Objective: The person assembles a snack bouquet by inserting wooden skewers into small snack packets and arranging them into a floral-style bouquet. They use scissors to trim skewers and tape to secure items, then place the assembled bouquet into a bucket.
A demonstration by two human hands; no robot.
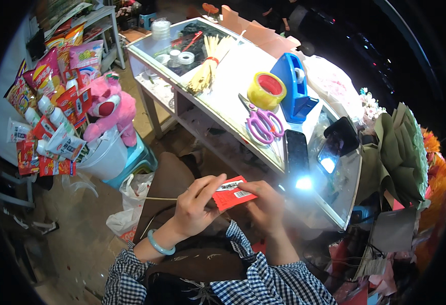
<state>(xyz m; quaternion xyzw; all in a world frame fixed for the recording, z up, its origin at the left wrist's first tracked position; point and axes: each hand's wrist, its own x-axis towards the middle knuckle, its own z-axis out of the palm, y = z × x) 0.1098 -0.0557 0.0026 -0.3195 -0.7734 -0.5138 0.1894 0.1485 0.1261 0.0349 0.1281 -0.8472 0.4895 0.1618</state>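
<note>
In front of my lap, a small red snack packet (231, 192) with a white label patch is held between both hands. My left hand (196, 206) grips its left end, fingers closed, with a pale jade-like bangle on the wrist. A thin pale stick (161, 199) runs out leftward from behind this hand; whether the stick is held or attached to the packet is hidden. At the packet's right end, my right hand (266, 203) pinches it with the thumb on top.
A glass-topped counter (228, 96) bears a bundle of sticks (210, 63), purple scissors (264, 125), yellow tape (266, 90), a blue tape dispenser (294, 91) and phones (296, 152). Left stands a white bucket (106, 160) of snacks with a pink plush bear (112, 109). Wrapped bouquets (396, 152) stand right.
</note>
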